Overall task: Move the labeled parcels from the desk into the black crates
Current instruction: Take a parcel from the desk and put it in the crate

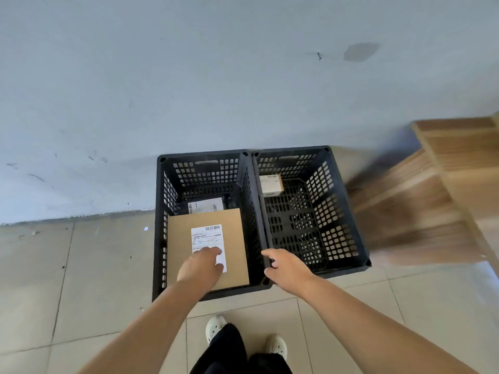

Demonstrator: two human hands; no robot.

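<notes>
A flat brown cardboard parcel [206, 249] lies in the left black plastic crate [162, 211]; its white barcode label [208, 242] is too small to read. The left hand [201, 265] rests its relaxed fingers [216, 251] on that label. The right hand [286, 268] curls its fingers over the right black crate [348, 211] rim.

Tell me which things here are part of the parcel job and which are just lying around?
Part of the job:
left crate
right crate
big brown parcel
small parcel
grey parcel
left hand
right hand

Just there:
wooden desk
white scrap on the floor
</notes>
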